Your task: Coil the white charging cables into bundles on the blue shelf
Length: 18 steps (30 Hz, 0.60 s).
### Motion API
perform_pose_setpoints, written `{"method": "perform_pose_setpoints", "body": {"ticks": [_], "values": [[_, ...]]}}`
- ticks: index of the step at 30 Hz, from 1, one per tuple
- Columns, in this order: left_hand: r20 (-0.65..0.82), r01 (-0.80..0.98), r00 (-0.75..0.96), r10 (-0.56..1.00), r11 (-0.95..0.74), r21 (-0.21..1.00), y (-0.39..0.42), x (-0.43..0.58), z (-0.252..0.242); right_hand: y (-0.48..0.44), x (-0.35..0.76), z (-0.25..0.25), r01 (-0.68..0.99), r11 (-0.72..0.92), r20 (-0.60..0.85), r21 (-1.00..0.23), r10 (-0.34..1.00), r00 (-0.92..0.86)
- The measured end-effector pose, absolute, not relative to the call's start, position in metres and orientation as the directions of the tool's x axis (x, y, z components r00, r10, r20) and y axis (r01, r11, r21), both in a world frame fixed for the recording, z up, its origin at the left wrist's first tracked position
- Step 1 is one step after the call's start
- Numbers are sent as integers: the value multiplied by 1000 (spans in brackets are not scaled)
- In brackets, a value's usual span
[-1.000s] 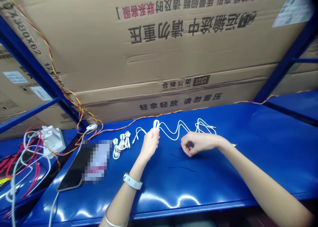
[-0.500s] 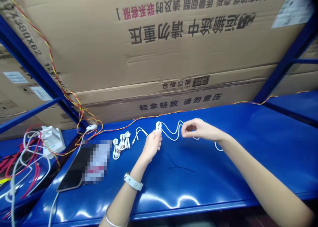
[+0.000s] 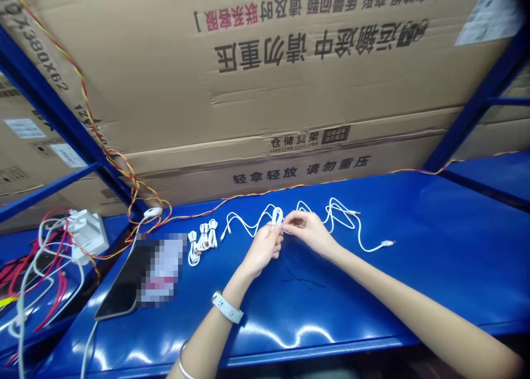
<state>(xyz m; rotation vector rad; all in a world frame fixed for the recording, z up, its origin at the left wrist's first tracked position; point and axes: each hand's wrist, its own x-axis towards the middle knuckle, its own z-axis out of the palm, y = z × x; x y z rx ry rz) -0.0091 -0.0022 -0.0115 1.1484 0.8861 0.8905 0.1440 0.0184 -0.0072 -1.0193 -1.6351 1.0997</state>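
The left hand (image 3: 265, 247) and right hand (image 3: 308, 230) pinch closed on a thin white USB cable (image 3: 277, 215), lying loosely across the far side of a blue steel shelf (image 3: 372, 290). They seem to be forming a loop, which next needs gathering, though fingers partly hide it.

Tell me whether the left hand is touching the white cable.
Touching. The head view shows the left hand holding a small loop of the white cable in its fingers.

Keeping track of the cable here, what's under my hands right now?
The white cable runs between your left hand and right hand, over the blue shelf; the stretch inside your grip is hidden.
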Motion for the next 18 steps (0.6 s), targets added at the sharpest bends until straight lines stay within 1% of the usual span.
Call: {"method": "perform_pose_setpoints", "body": {"ticks": [2,5,7,10,14,16,18], "values": [[-120,-130,376,919,180,975,-1,-10,-11,17,144,-4,121,233,192,-965,941,-279],[-104,-149,390,915,174,973,0,-12,-8,15,145,1,87,122,87,-989,938,-335],[-93,-153,404,910,168,974,0,-14,-6,15,146,3,89,94,56,-992,931,-361],[-86,-114,423,902,147,983,-2,-15,-6,14,146,5,114,110,59,-987,924,-377],[-90,-32,433,897,115,993,-3,-15,-6,14,147,8,166,171,90,-971,909,-407],[-96,-28,450,888,121,992,-4,-16,-4,16,152,12,172,190,95,-967,889,-448],[-98,-53,508,856,145,988,-5,-18,0,20,160,17,164,201,92,-966,856,-509]]}}
